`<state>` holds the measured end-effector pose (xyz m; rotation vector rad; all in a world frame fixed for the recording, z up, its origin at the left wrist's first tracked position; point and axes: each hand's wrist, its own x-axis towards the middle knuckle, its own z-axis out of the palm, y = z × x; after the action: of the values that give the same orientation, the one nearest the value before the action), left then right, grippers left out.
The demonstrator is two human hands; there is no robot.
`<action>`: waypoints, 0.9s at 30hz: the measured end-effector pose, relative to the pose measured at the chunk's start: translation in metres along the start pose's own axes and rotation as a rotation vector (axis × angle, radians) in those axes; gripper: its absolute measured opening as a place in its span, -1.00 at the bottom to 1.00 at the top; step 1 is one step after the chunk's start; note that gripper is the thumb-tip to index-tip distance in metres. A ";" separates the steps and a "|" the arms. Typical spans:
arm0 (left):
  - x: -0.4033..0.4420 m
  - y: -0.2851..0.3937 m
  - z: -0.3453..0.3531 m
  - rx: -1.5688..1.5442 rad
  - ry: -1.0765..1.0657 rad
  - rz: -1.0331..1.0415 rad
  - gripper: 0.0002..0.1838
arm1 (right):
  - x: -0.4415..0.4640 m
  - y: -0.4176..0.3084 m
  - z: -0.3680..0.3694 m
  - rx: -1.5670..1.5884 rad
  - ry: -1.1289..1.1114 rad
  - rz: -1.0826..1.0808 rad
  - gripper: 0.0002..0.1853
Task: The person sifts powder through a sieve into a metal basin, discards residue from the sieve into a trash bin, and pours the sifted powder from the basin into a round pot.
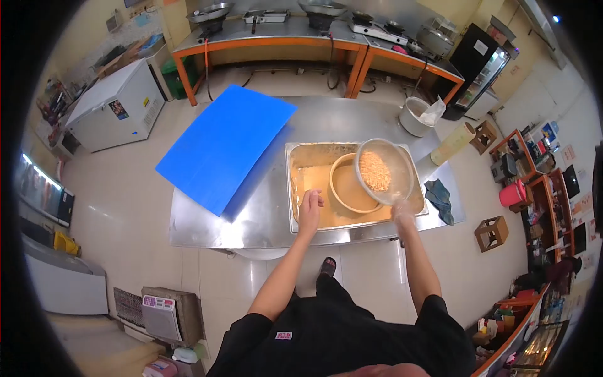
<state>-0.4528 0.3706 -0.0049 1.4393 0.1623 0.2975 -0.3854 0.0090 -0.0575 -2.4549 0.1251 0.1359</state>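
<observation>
My right hand (402, 210) is closed on the near edge of a round, translucent bowl or strainer (399, 169), which is tilted and holds orange-tan crumbly pieces (375, 171) on its left side. Under its left part, a round tan-rimmed sieve or bowl (348, 198) rests in a rectangular metal tray (293, 188) with a tan layer over its bottom. Over the tray's near left part is my left hand (311, 204), its fingers partly curled and apart, holding nothing that shows.
On the steel table (207, 232) lie a blue board (226, 147) at the left and a dark cloth (440, 201) right of the tray. A metal pot (416, 116) and a pale roll (453, 143) stand at the back right. Stoves line the far counter (282, 28).
</observation>
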 end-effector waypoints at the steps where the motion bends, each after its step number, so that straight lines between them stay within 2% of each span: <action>1: -0.001 0.004 -0.001 0.017 -0.010 -0.001 -0.61 | 0.002 -0.006 0.009 -0.478 -0.066 -0.153 -0.66; 4: 0.000 0.006 0.001 0.034 0.003 0.036 -0.62 | -0.019 -0.005 0.018 -0.047 0.044 -0.024 -0.73; 7: -0.007 0.005 -0.001 0.045 0.027 0.054 -0.64 | -0.008 -0.005 0.024 -0.249 0.134 -0.067 -0.72; 9: -0.002 0.008 0.000 0.040 0.036 0.051 -0.65 | 0.001 -0.010 0.028 -0.611 0.158 -0.136 -0.69; 10: -0.002 0.006 0.000 0.036 0.029 0.037 -0.65 | -0.011 -0.034 0.027 -0.653 0.144 -0.126 -0.66; 13: 0.002 0.004 0.002 0.011 0.032 0.024 -0.65 | -0.073 -0.134 -0.016 -0.414 -0.005 -0.011 -0.57; 16: -0.006 0.004 -0.003 0.013 0.036 0.023 -0.66 | -0.054 -0.100 -0.023 -0.310 0.067 0.170 -0.70; 17: -0.004 0.007 -0.002 0.013 0.039 0.034 -0.66 | -0.040 -0.082 -0.021 -0.604 0.001 0.017 -0.65; 20: -0.005 0.010 0.001 0.016 0.068 0.054 -0.67 | -0.087 -0.173 -0.041 -0.464 0.014 0.072 -0.64; 23: -0.007 0.015 0.000 0.000 0.092 0.036 -0.68 | -0.051 -0.098 -0.034 -0.428 -0.074 -0.031 -0.54; 25: -0.009 0.017 0.000 -0.010 0.122 0.074 -0.69 | -0.055 -0.066 -0.072 -0.321 -0.090 -0.033 -0.51; 27: -0.004 0.011 0.006 -0.061 0.162 0.110 -0.68 | -0.045 -0.067 -0.097 -0.304 -0.094 -0.043 -0.49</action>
<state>-0.4561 0.3644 0.0067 1.3659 0.2041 0.5054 -0.4154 0.0020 0.0650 -2.7461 0.0100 0.2687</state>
